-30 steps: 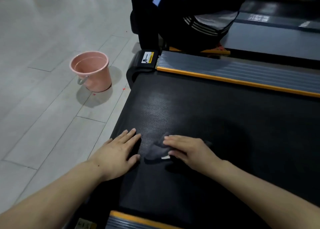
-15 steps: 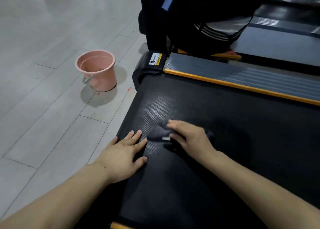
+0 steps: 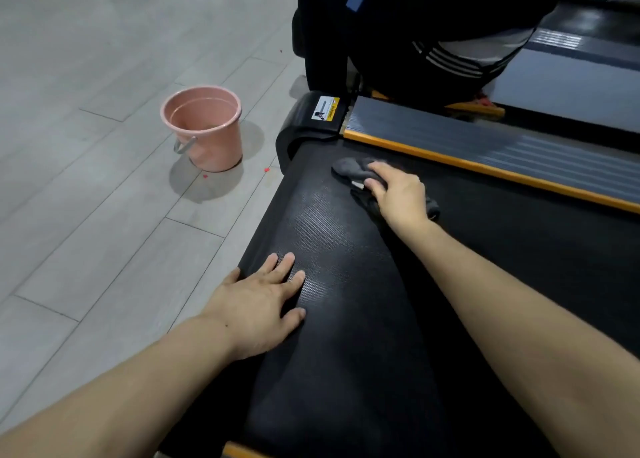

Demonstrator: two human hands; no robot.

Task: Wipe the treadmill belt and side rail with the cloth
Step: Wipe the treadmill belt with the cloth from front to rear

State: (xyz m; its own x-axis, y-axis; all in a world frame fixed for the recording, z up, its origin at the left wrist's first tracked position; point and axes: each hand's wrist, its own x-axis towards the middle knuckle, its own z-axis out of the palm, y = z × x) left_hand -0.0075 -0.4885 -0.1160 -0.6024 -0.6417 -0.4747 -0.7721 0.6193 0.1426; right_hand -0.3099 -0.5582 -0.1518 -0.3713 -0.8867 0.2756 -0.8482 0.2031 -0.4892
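Observation:
The black textured treadmill belt [image 3: 346, 319] fills the lower right of the head view. A dark grey cloth [image 3: 349, 168] lies on the belt near its far end, close to the grey ribbed side rail [image 3: 467, 142] with its orange edge strip. My right hand [image 3: 398, 194] presses flat on the cloth, fingers stretched out over it, and covers most of it. My left hand [image 3: 256, 305] rests flat on the belt's near left edge, fingers spread, holding nothing.
A pink bucket [image 3: 204, 128] stands on the grey tiled floor left of the treadmill. A black end cap with a yellow warning label [image 3: 311, 118] closes the rail's end. A person in dark striped clothing [image 3: 450, 41] crouches beyond the rail. Another treadmill [image 3: 571, 76] lies at far right.
My right hand has pushed the cloth along the belt away from me, up toward the side rail and end cap. My left hand has stayed flat at the belt's left edge.

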